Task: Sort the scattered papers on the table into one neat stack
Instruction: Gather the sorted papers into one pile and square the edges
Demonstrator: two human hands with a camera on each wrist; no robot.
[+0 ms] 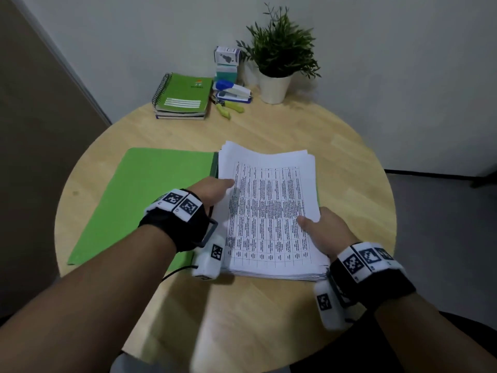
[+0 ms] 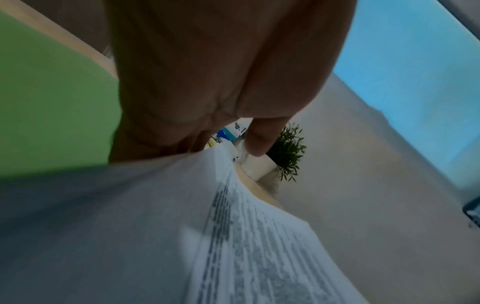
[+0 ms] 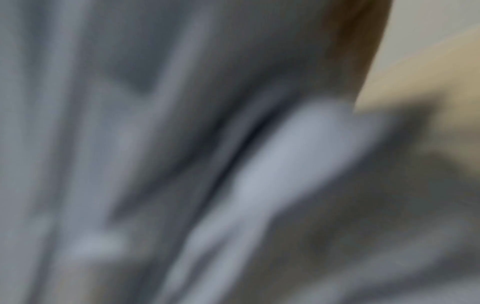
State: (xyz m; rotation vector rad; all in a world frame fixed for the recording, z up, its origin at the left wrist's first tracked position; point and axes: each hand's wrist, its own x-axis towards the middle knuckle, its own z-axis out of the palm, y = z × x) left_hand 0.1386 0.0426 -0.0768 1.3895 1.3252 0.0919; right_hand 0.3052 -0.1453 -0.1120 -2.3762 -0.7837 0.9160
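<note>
The papers point(image 1: 269, 211), a thick stack of white printed sheets, lie mid-tabletop on a flat green folder point(image 1: 139, 200), the left hand point(image 1: 212, 189) and right hand point(image 1: 325, 230) each gripping a side edge.

Dim light; heavily blurred wrist views.

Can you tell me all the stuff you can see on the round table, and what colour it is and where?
table: one, light wood, round.
paper stack: one, white, printed tables, middle, edges uneven.
folder: one, green, open, under and left of the papers.
notebooks: a small pile, green spiral one on top, far left.
stapler: one, blue and white, far middle.
small boxes: stacked, white and teal, by the wall.
plant: one, green, white pot, far right.
left hand: grip on stack's left edge.
right hand: grip on stack's right edge.
</note>
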